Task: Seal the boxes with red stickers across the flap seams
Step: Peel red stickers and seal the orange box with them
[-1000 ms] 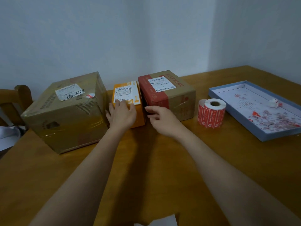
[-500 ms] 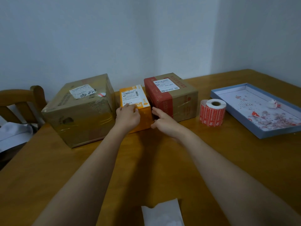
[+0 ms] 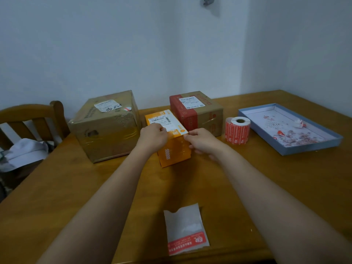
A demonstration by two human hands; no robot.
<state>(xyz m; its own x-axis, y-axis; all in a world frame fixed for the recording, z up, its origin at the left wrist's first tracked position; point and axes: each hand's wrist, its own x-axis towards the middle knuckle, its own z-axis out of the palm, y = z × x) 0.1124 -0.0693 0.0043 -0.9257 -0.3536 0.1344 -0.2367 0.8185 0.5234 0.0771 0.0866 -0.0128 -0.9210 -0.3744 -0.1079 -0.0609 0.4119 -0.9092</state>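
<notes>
We grip the small orange cardboard box [image 3: 172,141] with both hands, left hand [image 3: 153,137] curled over its near top edge, right hand [image 3: 202,141] clasping its right side. Just left stands a large brown carton [image 3: 106,126]; behind-right, a red-taped brown carton [image 3: 198,111]; further right, the red sticker roll [image 3: 237,130].

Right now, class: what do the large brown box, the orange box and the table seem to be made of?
Large brown box: corrugated cardboard, matte; exposed fluting shows at a torn patch, and glossy clear tape bands its front.
Orange box, held by both hands: likely printed cardboard, smooth, with a paper label on top.
Table: looks like varnished wood; warm brown with a soft sheen, grain faint.
</notes>
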